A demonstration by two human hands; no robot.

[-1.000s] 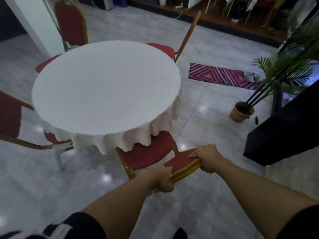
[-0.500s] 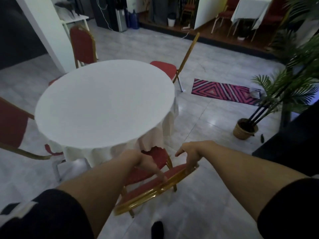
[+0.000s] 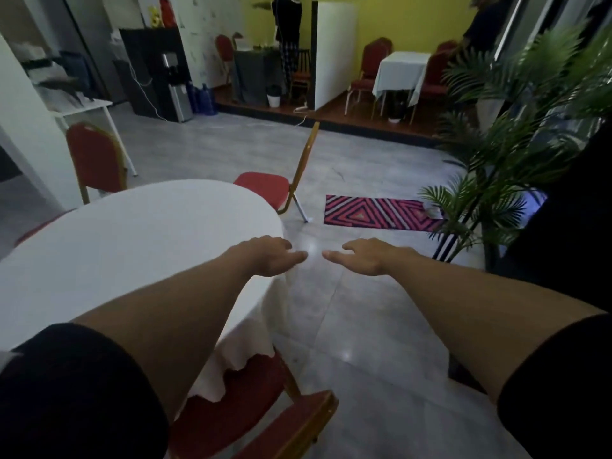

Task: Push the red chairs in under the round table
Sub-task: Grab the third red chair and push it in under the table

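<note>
The round table [image 3: 132,240] wears a white cloth and fills the left half of the head view. A red chair [image 3: 251,409] with a gold frame stands at the bottom, its seat partly under the cloth's hem. A second red chair [image 3: 265,188] sits at the table's far right side, seat half out, backrest seen edge-on. A third red chair [image 3: 94,157] stands behind the table at the left. My left hand [image 3: 270,255] hovers open over the table's right edge. My right hand [image 3: 359,256] is open above the floor beside it. Neither hand touches anything.
A pink and black striped mat [image 3: 374,212] lies on the grey tiled floor to the right. A potted palm [image 3: 496,180] and a dark block [image 3: 569,226] stand at the right. A raised platform [image 3: 331,111] with more tables and chairs runs along the back.
Both hands have let go of the near chair's backrest and risen, open. The camera has tilted up, so the near chair now sits at the bottom edge.
</note>
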